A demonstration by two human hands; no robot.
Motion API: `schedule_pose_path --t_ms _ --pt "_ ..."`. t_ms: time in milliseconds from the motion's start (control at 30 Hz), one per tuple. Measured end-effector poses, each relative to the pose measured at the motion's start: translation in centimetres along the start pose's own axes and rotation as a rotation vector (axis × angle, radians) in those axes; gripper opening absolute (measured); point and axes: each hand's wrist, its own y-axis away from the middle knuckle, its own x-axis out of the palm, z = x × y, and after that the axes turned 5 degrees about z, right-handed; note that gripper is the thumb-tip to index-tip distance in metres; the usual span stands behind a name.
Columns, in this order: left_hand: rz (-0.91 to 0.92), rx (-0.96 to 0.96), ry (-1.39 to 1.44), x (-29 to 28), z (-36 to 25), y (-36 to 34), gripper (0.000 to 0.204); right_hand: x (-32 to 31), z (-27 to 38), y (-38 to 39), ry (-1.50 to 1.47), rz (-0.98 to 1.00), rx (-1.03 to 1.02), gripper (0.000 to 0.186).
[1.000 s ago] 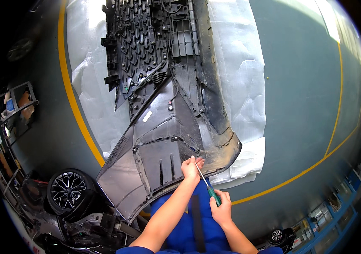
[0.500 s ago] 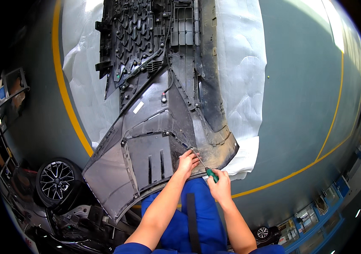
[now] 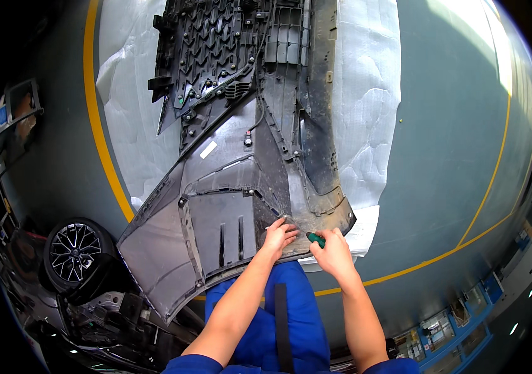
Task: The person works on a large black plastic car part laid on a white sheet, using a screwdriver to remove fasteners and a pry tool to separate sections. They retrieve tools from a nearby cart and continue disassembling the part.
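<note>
Green-handled screwdriver (image 3: 313, 237) clasped in the right hand (image 3: 333, 254), whose fingers hide part of its handle; its shaft is hard to make out. Just beside, the left hand (image 3: 278, 239) lies over the near right part of a dark car bumper (image 3: 216, 227), its fingers covering the surface beneath; whether they pinch anything, I cannot tell. The bumper lies inner side up, stretching away from the person's blue trousers (image 3: 300, 311) toward a black grille (image 3: 210, 47). White sheeting (image 3: 366, 118) spreads beneath it on a grey-green floor (image 3: 450, 149). At left, beyond the bumper's edge, a spoked wheel (image 3: 75, 252) stands beside dark car parts (image 3: 116, 308), crowding that side. Blue-framed shelving (image 3: 465, 340) stands lower right.
</note>
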Motion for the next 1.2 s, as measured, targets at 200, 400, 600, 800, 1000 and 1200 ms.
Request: schedule_pose_path --t_ms 200,400,600,800,1000,1200 --pt "0.036 -0.029 0.045 -0.4 -0.3 -0.2 0.065 -2.0 1.7 -4.8 0.147 0.09 -0.037 0.04" --pt "0.033 -0.039 0.005 -0.3 -0.5 -0.4 0.067 -4.3 3.9 -7.7 0.2 0.28 -0.001 0.037" --pt "0.026 -0.063 -0.161 -0.5 -0.1 -0.6 0.07 -0.2 4.3 -1.3 0.299 0.263 0.036 0.041" --pt "-0.03 0.003 -0.323 -1.3 1.3 -1.1 0.056 7.6 -1.7 1.5 -0.388 0.15 0.191 0.037" --pt "0.042 -0.169 -0.133 0.3 -1.0 3.8 0.025 8.8 0.3 3.3 -1.579 0.103 0.627 0.018" --pt "0.012 -0.251 -0.048 0.3 -1.2 3.4 0.024 11.3 1.6 5.2 -0.64 -0.133 0.323 0.033"
